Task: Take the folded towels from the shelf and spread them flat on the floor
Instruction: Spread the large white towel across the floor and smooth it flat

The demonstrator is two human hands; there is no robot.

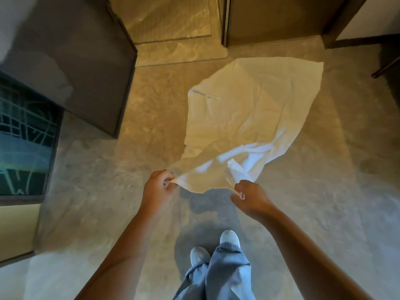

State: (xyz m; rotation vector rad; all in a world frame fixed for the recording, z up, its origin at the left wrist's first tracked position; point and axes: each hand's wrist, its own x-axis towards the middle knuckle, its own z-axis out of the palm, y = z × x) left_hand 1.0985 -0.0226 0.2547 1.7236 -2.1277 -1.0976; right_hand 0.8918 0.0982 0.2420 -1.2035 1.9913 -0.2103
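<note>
A white towel (242,118) is unfolded and stretches away from me, its far end low over the stone floor (324,191) and its near edge lifted. My left hand (159,188) pinches the near left corner with curled fingers. My right hand (249,195) grips the near right edge, where the cloth bunches into folds. The towel is creased and sags between my hands. No shelf or other towels are in view.
A dark cabinet (82,68) stands at the left with a teal patterned panel (21,137) below it. A door frame (225,20) and a raised threshold lie beyond the towel. My feet (214,247) stand just behind my hands.
</note>
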